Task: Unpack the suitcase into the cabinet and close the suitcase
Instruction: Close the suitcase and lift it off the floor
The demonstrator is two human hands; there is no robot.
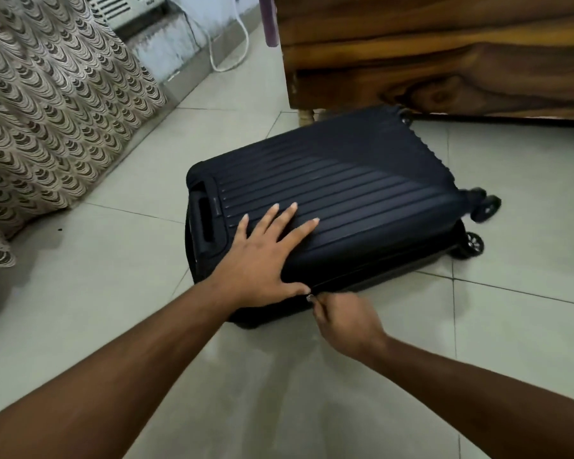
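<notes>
On suitcase (345, 180) lid: left hand (262, 256) spread flat | right hand (342, 323) pinching zipper pull (310, 298)

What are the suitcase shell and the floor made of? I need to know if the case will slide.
The suitcase looks like moulded hard plastic, dark navy and matte, judging by its stiff raised ribs. The floor appears to be glazed ceramic tile: pale squares with grout lines and a soft sheen. The left hand presses flat on the shell.

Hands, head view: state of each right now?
Left hand: open, flat on the lid of the dark navy ribbed hard-shell suitcase.
Right hand: pinching the small metal zipper pull at the suitcase's near edge.
</notes>
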